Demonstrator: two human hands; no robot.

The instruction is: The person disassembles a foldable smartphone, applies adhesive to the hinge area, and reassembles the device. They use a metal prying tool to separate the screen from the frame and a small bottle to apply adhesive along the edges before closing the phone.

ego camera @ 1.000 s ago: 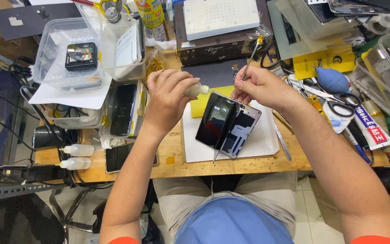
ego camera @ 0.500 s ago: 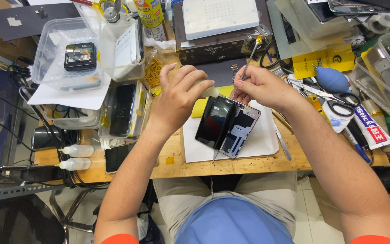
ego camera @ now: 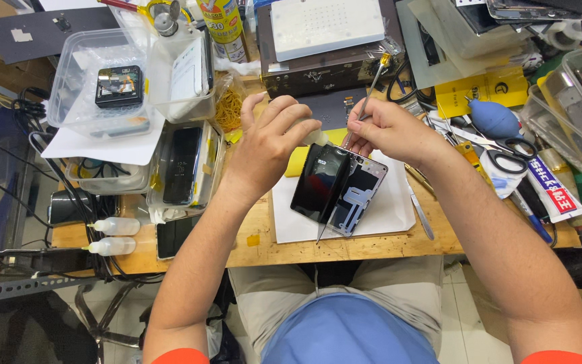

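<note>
Your right hand [ego camera: 389,131] has its grip closed on a thin screwdriver [ego camera: 365,101], pinched like a pen, shaft slanting up and away while the tip meets the top edge of the opened phone [ego camera: 338,185]. Your left hand [ego camera: 271,141] is closed over a small whitish bottle [ego camera: 314,137] just above the phone's upper left corner. The phone stands tilted, its dark screen panel lifted from the frame, on a white sheet [ego camera: 385,212] on the wooden table [ego camera: 264,249]. Near the right hand lie black-handled scissors [ego camera: 506,158] and a blue air blower [ego camera: 493,120]. Left of the left hand, a clear tray holds another dark phone [ego camera: 182,165].
</note>
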